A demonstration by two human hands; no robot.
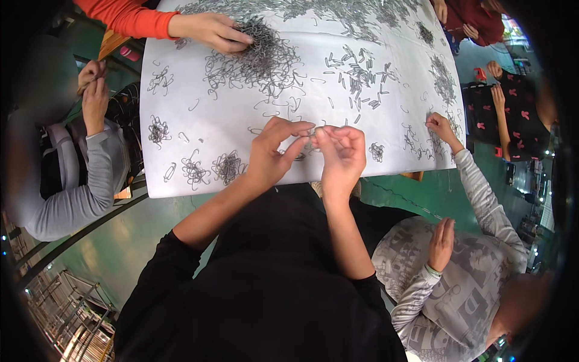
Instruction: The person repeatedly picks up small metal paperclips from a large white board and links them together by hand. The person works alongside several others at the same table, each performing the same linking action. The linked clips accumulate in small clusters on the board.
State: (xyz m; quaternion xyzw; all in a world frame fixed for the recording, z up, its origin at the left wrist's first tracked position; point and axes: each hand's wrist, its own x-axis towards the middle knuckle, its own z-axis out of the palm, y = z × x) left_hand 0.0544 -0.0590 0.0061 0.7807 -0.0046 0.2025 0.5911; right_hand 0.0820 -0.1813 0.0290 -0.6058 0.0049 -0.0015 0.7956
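Above the near edge of the white-covered table [235, 120], my left hand [272, 151] and my right hand [341, 155] meet fingertip to fingertip. Both are closed in a pinch around a small metal piece [312, 133], mostly hidden by the fingers; its exact shape cannot be made out. Just left of my left hand lies a dark pile of bent wire hooks [228, 168], with a looser pile [195, 172] beside it. A small cluster of wire pieces [376, 152] rests right of my right hand. Farther back, short straight metal pieces [362, 75] are scattered.
A co-worker's hand [217, 31] in an orange sleeve reaches into a large heap of wire hooks [259, 57]. To the right, another co-worker's hand [441, 128] touches small parts near the table's edge. A person in grey [78, 175] sits at left. More wire parts cover the far side.
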